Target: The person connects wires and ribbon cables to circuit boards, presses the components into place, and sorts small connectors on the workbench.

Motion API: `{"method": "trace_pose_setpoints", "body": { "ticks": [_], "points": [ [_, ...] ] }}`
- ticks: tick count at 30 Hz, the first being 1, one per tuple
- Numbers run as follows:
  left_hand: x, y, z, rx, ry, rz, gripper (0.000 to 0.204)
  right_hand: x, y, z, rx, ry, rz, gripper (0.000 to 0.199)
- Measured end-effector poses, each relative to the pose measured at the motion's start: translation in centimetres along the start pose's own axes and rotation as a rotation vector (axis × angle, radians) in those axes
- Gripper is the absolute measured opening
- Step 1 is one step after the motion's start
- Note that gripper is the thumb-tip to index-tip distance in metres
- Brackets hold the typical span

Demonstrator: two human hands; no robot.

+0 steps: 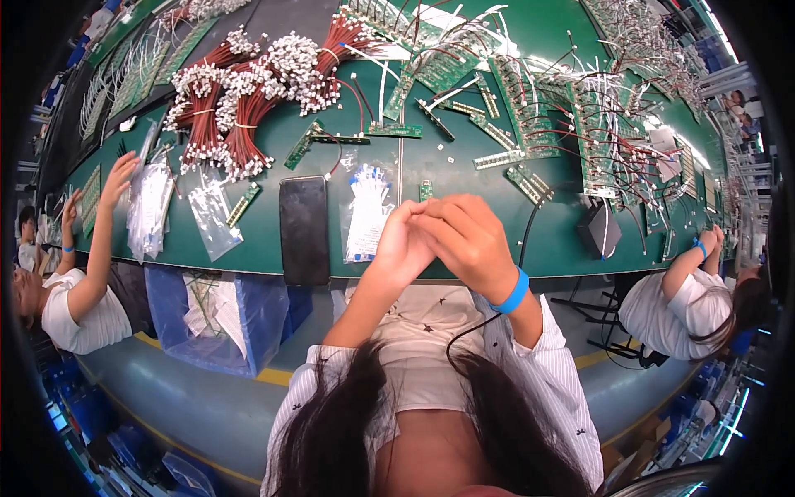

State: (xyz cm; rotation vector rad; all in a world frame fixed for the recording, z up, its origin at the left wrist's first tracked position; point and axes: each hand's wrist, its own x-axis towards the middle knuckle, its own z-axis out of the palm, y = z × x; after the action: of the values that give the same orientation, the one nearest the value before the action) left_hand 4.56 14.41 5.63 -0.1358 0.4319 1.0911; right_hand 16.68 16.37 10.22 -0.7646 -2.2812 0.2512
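Observation:
My left hand (404, 246) and my right hand (470, 242) meet above the table's near edge, fingertips pressed together. Both are closed, and whatever they pinch is hidden by the fingers. Just beyond the fingertips shows the end of a small green circuit board (426, 190); I cannot tell whether it is held or lies on the table. A blue band (513, 291) circles my right wrist, and a black cord (472, 329) runs beside it. Left of my hands lies a clear bag of white strips with blue ends (367, 207), then a black phone-like slab (304, 232).
Red wire bundles with white connectors (247, 116) lie at the back left. Wired circuit boards (526, 108) fill the back right of the green table (348, 269). A black box (598, 228) stands right. Below left is a blue-lined bin (257, 315). Co-workers sit on both sides.

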Motion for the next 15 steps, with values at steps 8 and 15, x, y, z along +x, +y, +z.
{"method": "trace_pose_setpoints", "body": {
  "ticks": [8,15],
  "points": [
    [1.4,-0.2,-2.7,-0.276,-0.213,-0.05,0.019,0.7,3.5,0.3,-0.084,0.073,0.21,0.015],
    [0.9,0.2,-1.6,-0.073,-0.082,0.059,0.028,0.0,7.5,2.7,-0.18,0.01,0.42,0.006]
  ]
}}
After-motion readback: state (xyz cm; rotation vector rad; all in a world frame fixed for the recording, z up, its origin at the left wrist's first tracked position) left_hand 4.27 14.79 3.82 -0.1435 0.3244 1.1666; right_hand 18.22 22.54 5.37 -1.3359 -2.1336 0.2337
